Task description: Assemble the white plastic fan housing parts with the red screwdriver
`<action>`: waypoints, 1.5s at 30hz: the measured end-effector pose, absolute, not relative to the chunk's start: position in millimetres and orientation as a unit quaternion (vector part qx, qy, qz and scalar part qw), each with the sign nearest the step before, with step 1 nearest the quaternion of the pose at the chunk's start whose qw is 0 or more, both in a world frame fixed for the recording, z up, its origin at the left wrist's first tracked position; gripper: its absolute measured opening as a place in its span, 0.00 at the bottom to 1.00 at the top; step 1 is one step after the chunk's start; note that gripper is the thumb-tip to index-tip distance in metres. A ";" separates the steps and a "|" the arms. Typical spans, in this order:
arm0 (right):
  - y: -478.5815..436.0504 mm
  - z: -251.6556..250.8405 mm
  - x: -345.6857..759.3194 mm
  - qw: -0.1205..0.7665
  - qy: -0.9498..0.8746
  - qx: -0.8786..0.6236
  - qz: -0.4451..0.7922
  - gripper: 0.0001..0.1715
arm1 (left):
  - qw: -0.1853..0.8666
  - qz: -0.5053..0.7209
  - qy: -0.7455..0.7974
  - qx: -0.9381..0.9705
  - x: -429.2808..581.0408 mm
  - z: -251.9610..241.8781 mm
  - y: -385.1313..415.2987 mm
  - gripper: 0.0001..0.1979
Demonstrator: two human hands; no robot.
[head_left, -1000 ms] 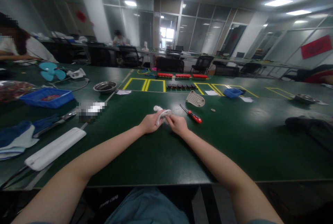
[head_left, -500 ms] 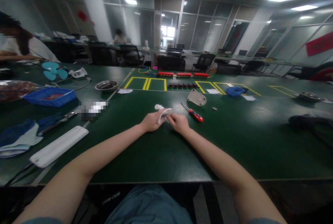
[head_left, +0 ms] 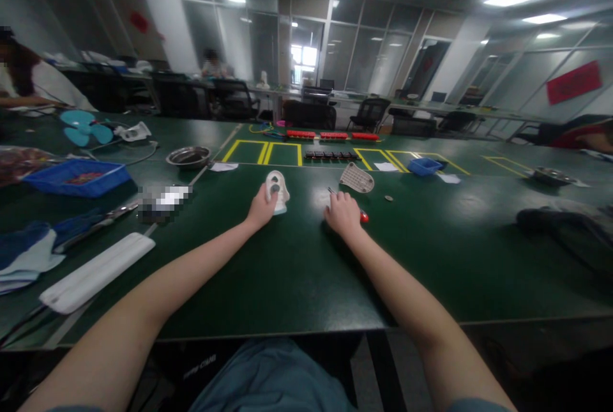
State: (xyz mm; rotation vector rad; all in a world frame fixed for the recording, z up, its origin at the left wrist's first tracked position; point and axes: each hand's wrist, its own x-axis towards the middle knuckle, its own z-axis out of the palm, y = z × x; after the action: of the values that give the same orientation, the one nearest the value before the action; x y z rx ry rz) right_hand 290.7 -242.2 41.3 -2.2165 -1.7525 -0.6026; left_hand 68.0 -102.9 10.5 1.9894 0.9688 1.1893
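Observation:
My left hand [head_left: 262, 207] is closed on a white plastic base part [head_left: 282, 187], held upright above the green table. The part has a cut-out near its top and a dark round spot by my thumb. Over the red-handled screwdriver [head_left: 364, 216] lies my right hand [head_left: 343, 211], its fingers bent down around the handle. Only the metal tip and the red handle end show; the rest is hidden under the hand. Just beyond it rests a grey-beige ribbed plate [head_left: 357, 178], and a small round piece [head_left: 388, 198] lies to its right.
At left are a white power strip [head_left: 98, 271], a blue tray [head_left: 79, 179], a steel bowl [head_left: 188, 157] and a fan with blue blades [head_left: 86, 128]. Red blocks [head_left: 330, 136] and a black strip [head_left: 331, 155] sit farther back. A smaller blue tray [head_left: 424, 166] stands right.
My hands have moved apart. The left keeps the white part and turns it upright; the right has let go of it and moved right onto the screwdriver.

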 end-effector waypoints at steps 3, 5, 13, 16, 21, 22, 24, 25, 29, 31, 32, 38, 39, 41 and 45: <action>-245.9 42.0 314.7 0.068 -0.489 -0.854 -0.165 0.19 | 0.350 0.480 0.409 0.693 61.8 6.0 -80.0 0.15; -246.8 41.5 327.8 0.037 -0.451 -0.885 -0.109 0.20 | 0.363 0.499 0.431 0.659 58.9 2.0 -68.2 0.15; -241.3 41.8 293.5 0.170 -0.577 -0.794 -0.086 0.21 | 0.339 0.503 0.435 0.666 53.7 3.3 -60.8 0.16; -246.3 39.7 269.6 0.227 -0.640 -0.730 -0.076 0.22 | 0.302 0.483 0.444 0.691 51.5 6.7 -64.3 0.16; -253.5 33.6 257.0 0.251 -0.708 -0.653 -0.102 0.22 | 0.262 0.459 0.433 0.730 52.0 8.7 -73.4 0.18; -254.0 33.1 257.3 0.254 -0.711 -0.648 -0.103 0.21 | 0.262 0.452 0.427 0.737 52.2 9.1 -75.6 0.19; -254.2 32.8 259.0 0.261 -0.711 -0.645 -0.100 0.21 | 0.258 0.441 0.422 0.749 52.5 9.9 -79.2 0.20; -254.1 32.8 259.9 0.264 -0.711 -0.645 -0.096 0.21 | 0.253 0.437 0.423 0.753 52.6 10.3 -80.6 0.20; -253.6 32.9 261.6 0.263 -0.716 -0.642 -0.085 0.20 | 0.246 0.428 0.415 0.764 52.6 11.3 -83.7 0.18; -253.5 33.0 261.2 0.259 -0.716 -0.642 -0.083 0.19 | 0.249 0.427 0.410 0.767 52.4 12.0 -84.6 0.18; -253.6 33.1 260.7 0.257 -0.716 -0.643 -0.083 0.19 | 0.250 0.427 0.409 0.767 52.3 12.3 -84.9 0.18; -254.4 32.8 260.0 0.261 -0.723 -0.634 -0.088 0.19 | 0.217 0.417 0.434 0.768 53.7 11.6 -84.3 0.19; -254.2 32.1 260.4 0.264 -0.724 -0.631 -0.093 0.20 | 0.208 0.415 0.441 0.768 53.9 11.1 -83.8 0.19; -253.8 30.4 261.3 0.273 -0.725 -0.624 -0.104 0.20 | 0.198 0.413 0.444 0.770 54.1 10.6 -83.0 0.19; -252.7 27.5 263.0 0.293 -0.728 -0.608 -0.116 0.22 | 0.199 0.414 0.434 0.775 53.1 11.7 -83.7 0.20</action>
State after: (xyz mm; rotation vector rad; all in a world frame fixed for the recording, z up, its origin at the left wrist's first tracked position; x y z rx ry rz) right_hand 263.0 -252.7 27.5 -1.6211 -1.9404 -0.3097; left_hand 53.1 -83.7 11.7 2.1663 1.2137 1.1586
